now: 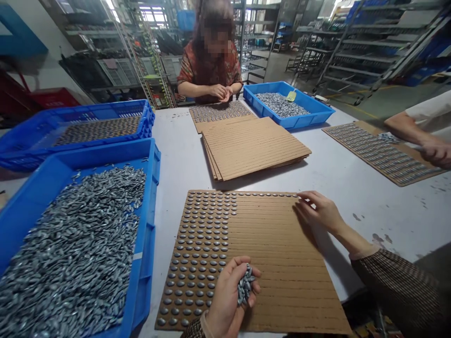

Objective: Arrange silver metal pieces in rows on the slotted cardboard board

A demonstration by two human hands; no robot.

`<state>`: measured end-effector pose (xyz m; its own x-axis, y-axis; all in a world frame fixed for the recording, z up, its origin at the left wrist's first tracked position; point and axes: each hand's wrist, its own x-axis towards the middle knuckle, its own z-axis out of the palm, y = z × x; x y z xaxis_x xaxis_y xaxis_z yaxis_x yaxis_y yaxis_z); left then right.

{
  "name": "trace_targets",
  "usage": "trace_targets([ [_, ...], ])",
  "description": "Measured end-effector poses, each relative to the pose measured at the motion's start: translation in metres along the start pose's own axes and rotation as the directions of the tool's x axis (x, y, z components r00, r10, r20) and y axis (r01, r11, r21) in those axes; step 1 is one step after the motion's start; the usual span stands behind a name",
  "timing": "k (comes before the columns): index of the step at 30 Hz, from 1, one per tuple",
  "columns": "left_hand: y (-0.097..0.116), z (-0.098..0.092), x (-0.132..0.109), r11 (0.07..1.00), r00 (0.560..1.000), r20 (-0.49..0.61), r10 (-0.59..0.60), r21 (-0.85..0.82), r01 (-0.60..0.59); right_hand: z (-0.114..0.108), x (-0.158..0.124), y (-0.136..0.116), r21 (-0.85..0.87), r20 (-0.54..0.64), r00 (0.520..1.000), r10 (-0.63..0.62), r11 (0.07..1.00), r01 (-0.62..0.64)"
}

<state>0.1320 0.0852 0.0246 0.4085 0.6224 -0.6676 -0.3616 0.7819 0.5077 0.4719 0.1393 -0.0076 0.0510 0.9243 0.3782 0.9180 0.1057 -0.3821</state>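
A cardboard sheet [278,253] with grooves lies on the white table before me. Rows of oval grey metal pieces [200,263] cover its left part, and a single row runs along its far edge. My left hand [234,293], palm up over the sheet's near part, cups a pile of the same pieces [245,285]. At the sheet's far right corner is my right hand [319,211], its thumb and fingertips pinched together at the end of the far row. Whatever lies between those fingertips is too small to make out.
A blue tray [153,244] heaped with metal pieces stands at left, a blue crate [150,119] behind it. Stacked cardboard sheets [257,145] lie beyond my sheet. A person [211,70] works opposite near another blue tray [303,123]; another person's hand [437,150] is at right over a filled sheet [384,155].
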Motion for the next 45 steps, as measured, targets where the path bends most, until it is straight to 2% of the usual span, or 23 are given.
trace_targets([
  [4, 0.003, 0.000, -0.004, 0.998, 0.998, 0.036, 0.057, 0.015, -0.058, -0.004, -0.025, -0.075, 0.228, 0.101, 0.994, -0.035, 0.974, 0.011],
  [6, 0.005, -0.001, -0.006, 0.996, 0.996, 0.042, 0.081, 0.023, -0.082, -0.005, -0.038, -0.116, 0.404, 0.208, 0.974, -0.092, 0.915, -0.001],
  [8, 0.007, -0.001, -0.008, 0.994, 0.994, 0.045, 0.103, 0.032, -0.105, -0.006, -0.047, -0.152, 0.541, 0.269, 0.951, -0.151, 0.841, -0.019],
  [10, 0.009, 0.000, -0.011, 0.991, 0.991, 0.048, 0.124, 0.041, -0.126, -0.005, -0.053, -0.178, 0.629, 0.298, 0.937, -0.181, 0.776, -0.051],
  [13, 0.011, -0.001, -0.016, 0.989, 0.991, 0.029, 0.131, 0.068, -0.133, -0.002, -0.053, -0.201, 0.694, 0.372, 0.912, -0.171, 0.704, -0.151],
  [16, 0.012, -0.005, -0.020, 0.988, 0.993, -0.003, 0.120, 0.103, -0.119, 0.003, -0.051, -0.212, 0.721, 0.436, 0.891, -0.124, 0.640, -0.264],
  [20, 0.010, -0.013, -0.019, 0.984, 0.989, 0.013, 0.147, 0.095, -0.147, 0.011, -0.051, -0.221, 0.725, 0.496, 0.866, -0.058, 0.577, -0.376],
  [26, 0.006, -0.018, -0.012, 0.988, 0.988, 0.016, 0.152, 0.003, -0.152, 0.023, -0.056, -0.228, 0.722, 0.502, 0.865, 0.013, 0.545, -0.427],
  [33, 0.009, -0.021, -0.012, 0.994, 0.997, 0.030, 0.064, -0.086, -0.061, 0.032, -0.064, -0.217, 0.695, 0.398, 0.916, 0.054, 0.634, -0.339],
  [40, 0.008, -0.022, -0.014, 0.999, 0.997, 0.079, 0.026, -0.042, -0.022, 0.021, -0.057, -0.212, 0.635, 0.333, 0.933, -0.136, 0.764, -0.115],
  [45, 0.007, -0.022, -0.012, 0.998, 0.996, 0.067, 0.060, -0.032, -0.058, 0.027, -0.067, -0.217, 0.579, 0.219, 0.974, -0.057, 0.811, -0.083],
])
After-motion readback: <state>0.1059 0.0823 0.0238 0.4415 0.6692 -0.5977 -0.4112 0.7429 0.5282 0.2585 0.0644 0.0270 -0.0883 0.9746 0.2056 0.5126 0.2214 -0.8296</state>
